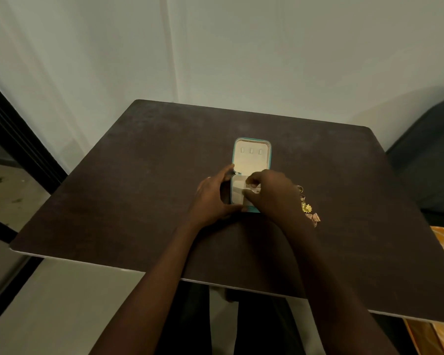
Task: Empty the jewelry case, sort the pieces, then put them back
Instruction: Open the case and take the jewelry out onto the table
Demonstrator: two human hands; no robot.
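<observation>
Case (251, 160) lies lengthwise away from person; L hand (210, 198) grips its left edge, R hand (269, 193) inside, fingertips pinched, contents unclear; jewelry pile (309, 210) just right.

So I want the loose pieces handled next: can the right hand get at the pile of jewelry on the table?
Probably yes: the jewelry pile lies uncovered on the table right beside the right hand, nothing between them.
</observation>
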